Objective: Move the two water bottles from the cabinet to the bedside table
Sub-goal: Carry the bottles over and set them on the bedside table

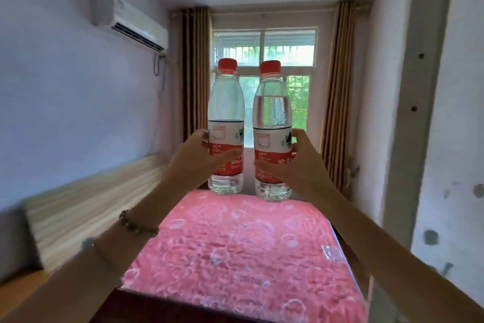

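Note:
Two clear water bottles with red caps and red-and-white labels stand upright side by side, held in the air in front of the window. My left hand [199, 157] grips the left bottle [226, 110] around its label. My right hand [293, 163] grips the right bottle [272, 118] the same way. Both bottle bases hover just above the far edge of a surface covered with a pink patterned cloth [235, 244]. Both bottles are nearly full.
A wooden headboard [86, 202] runs along the left wall under an air conditioner [128, 18]. Brown curtains [195, 68] frame the window [264, 60]. A grey pillar [416, 113] and a marked white wall stand on the right.

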Tool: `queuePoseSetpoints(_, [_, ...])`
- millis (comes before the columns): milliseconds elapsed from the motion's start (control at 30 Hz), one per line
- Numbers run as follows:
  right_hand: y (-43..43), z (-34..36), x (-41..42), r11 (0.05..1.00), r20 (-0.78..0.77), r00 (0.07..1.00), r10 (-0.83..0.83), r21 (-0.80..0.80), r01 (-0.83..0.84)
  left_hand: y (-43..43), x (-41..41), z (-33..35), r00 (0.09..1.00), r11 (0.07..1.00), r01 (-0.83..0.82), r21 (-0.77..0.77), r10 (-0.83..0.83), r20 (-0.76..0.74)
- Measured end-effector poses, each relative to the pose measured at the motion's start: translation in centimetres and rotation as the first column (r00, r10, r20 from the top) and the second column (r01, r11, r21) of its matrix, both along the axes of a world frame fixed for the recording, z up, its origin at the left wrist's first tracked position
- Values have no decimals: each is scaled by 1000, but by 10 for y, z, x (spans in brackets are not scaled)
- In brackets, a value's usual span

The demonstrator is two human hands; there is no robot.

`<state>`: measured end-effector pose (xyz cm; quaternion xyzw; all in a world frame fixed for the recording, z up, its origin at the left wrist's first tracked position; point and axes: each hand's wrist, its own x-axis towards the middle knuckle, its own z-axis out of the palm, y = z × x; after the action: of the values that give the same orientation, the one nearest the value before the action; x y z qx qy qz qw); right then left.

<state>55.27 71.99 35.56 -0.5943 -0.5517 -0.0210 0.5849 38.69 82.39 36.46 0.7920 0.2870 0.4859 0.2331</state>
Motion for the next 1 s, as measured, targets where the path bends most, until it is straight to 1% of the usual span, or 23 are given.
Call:
queuePoseSetpoints(200, [108,-22,-71,987,-1,987,159,2,-159,74,-87,-18,971,971,-238,-3,237,-35])
queuePoseSetpoints(300, [155,-32,-105,971,-3,972,237,17,-237,107,-124,-26,947,947,-318,-38,317,-48])
queuePoseSetpoints(533, [251,-55,-168,923,-42,922,385,-3,-386,162,-192,-49,879,872,-477,-112,472,-66])
queuePoseSetpoints(733, [326,-73,-211,833,-89,833,546,-51,-551,211,-235,-73,813,792,-581,-186,575,-92])
queuePoseSetpoints(867, [385,-86,-234,792,-77,795,602,-68,-607,252,-250,-84,770,747,-636,-192,630,-99])
queuePoseSetpoints(1000, [454,-96,-251,714,-94,719,688,-86,-695,299,-262,-91,715,689,-695,-204,692,-98])
